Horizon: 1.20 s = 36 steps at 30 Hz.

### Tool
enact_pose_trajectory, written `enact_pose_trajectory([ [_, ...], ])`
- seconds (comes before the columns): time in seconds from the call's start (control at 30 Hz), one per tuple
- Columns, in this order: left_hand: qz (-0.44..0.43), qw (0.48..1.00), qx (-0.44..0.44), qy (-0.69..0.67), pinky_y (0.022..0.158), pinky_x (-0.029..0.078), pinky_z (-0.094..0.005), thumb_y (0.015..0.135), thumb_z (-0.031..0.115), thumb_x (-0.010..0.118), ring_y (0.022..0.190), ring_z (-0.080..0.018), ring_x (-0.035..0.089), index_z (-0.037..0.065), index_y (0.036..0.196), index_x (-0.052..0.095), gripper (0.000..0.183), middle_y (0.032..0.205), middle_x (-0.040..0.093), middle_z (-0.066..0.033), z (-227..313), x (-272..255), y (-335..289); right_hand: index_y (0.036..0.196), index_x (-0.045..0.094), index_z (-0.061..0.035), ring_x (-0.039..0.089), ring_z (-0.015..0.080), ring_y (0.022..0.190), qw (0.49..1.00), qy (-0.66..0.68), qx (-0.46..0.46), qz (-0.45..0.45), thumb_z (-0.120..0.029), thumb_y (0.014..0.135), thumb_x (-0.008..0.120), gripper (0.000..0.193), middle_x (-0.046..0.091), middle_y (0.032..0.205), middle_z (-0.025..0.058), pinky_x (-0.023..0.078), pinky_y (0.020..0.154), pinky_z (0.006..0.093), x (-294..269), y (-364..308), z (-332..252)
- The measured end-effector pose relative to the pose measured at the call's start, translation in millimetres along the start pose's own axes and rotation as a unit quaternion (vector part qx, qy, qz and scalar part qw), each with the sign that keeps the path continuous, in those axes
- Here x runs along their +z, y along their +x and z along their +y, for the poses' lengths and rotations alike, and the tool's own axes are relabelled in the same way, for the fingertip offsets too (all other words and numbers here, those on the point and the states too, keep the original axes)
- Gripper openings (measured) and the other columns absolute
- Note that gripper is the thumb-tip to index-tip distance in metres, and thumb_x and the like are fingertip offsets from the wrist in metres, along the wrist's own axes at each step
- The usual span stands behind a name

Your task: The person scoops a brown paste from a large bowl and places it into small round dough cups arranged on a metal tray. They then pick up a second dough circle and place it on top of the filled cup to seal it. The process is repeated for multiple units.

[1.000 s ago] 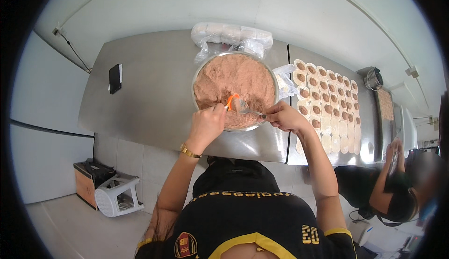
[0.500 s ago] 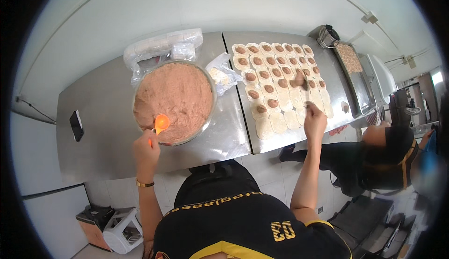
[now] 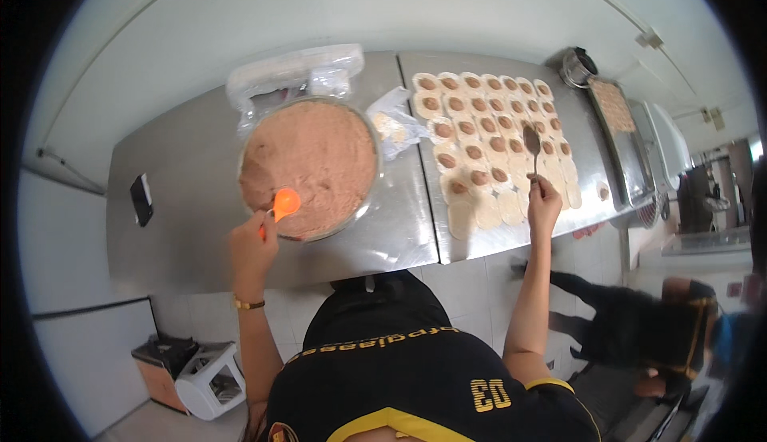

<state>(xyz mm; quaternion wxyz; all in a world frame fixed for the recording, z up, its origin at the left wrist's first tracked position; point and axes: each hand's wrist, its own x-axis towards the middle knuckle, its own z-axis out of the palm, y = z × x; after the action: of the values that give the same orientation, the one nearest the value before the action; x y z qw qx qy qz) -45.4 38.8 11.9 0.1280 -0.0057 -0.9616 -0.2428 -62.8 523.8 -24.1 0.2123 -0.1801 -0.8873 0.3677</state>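
Note:
My left hand [image 3: 252, 252] is closed round an orange measuring spoon [image 3: 286, 202], its scoop at the near left part of a large bowl of pinkish-brown minced filling [image 3: 319, 150]. The scoop looks empty. My right hand [image 3: 545, 201] grips a metal spoon [image 3: 533, 140] by the handle end. That spoon's bowl points away from me over rows of pale, flat dough wrappers [image 3: 488, 212]. Most wrappers in the far rows carry a lump of filling [image 3: 474, 153], while several in the near rows are bare. Whether the spoon's bowl touches the lumps beneath, I cannot tell.
A clear plastic package [image 3: 296, 71] lies behind the bowl, and a crumpled plastic bag [image 3: 397, 126] beside it. A phone [image 3: 141, 200] is far left. A metal pot [image 3: 578, 67] and a long tray [image 3: 635, 166] stand at the right. Another person [image 3: 651, 322] is beyond the table.
The metal spoon, blurred before, now shows sharply over the wrappers. My left hand keeps the orange spoon at the bowl. The other person has shifted, and the view has turned slightly.

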Motion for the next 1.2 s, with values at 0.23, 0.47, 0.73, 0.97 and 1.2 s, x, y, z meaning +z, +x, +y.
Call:
enact_pose_trajectory([
  [0.23, -0.070, 0.994, 0.051, -0.065, 0.050, 0.037, -0.0391, 0.086, 0.016, 0.054, 0.055, -0.0364, 0.051, 0.002, 0.077, 0.055, 0.017, 0.063, 0.051, -0.0197, -0.8, -17.6, 18.6, 0.106, 0.063, -0.0028, 0.057, 0.0199, 0.069, 0.902, 0.038, -0.323, -0.284, 0.006, 0.078, 0.049, 0.032, 0.060, 0.080, 0.0098, 0.046, 0.064, 0.0301, 88.3, -11.6, -183.6],
  [0.47, -0.030, 0.995, 0.050, -0.083, 0.050, 0.039, -0.0390, 0.086, 0.017, 0.055, 0.056, -0.0350, 0.052, 0.003, 0.077, 0.058, 0.017, 0.062, 0.053, -0.0184, -19.3, -32.6, 20.8, 0.103, 0.065, -0.0105, 0.063, 0.0243, 0.077, 0.745, -0.184, -0.571, -0.291, -0.003, 0.073, 0.052, 0.034, 0.061, 0.082, 0.0056, 0.051, 0.064, 0.0353, 148.6, -38.8, -244.0],
  [0.73, 0.006, 0.995, -0.074, -0.060, 0.047, 0.038, -0.0395, 0.084, 0.017, 0.057, 0.050, -0.0360, 0.050, -0.001, 0.070, 0.057, 0.023, 0.059, 0.052, -0.0201, -30.0, -38.7, 1.7, 0.096, 0.064, -0.0069, 0.064, 0.0261, 0.065, 0.765, -0.260, -0.521, -0.275, -0.005, 0.075, 0.052, 0.024, 0.062, 0.075, 0.0100, 0.051, 0.055, 0.0368, 144.4, -29.4, -247.2],
  [0.97, -0.030, 0.993, -0.105, -0.048, 0.049, 0.039, -0.0418, 0.083, 0.017, 0.056, 0.052, -0.0370, 0.053, -0.002, 0.067, 0.057, 0.025, 0.060, 0.053, -0.0210, -22.4, -21.5, -17.6, 0.112, 0.056, -0.0049, 0.063, 0.0281, 0.061, 0.785, -0.262, -0.485, -0.284, -0.006, 0.074, 0.053, 0.038, 0.059, 0.073, 0.0113, 0.051, 0.052, 0.0359, 152.1, -86.9, -238.8],
  [1.2, -0.066, 0.974, -0.182, -0.119, 0.054, 0.042, -0.0420, 0.083, 0.017, 0.053, 0.057, -0.0377, 0.056, -0.003, 0.067, 0.058, 0.026, 0.062, 0.055, -0.0208, -16.3, -0.7, -13.9, 0.115, 0.051, 0.0043, 0.063, 0.0208, 0.063, 0.762, -0.270, -0.535, -0.245, -0.011, 0.075, 0.053, 0.042, 0.056, 0.079, 0.0104, 0.051, 0.046, 0.0296, 142.4, -133.3, -209.8],
])
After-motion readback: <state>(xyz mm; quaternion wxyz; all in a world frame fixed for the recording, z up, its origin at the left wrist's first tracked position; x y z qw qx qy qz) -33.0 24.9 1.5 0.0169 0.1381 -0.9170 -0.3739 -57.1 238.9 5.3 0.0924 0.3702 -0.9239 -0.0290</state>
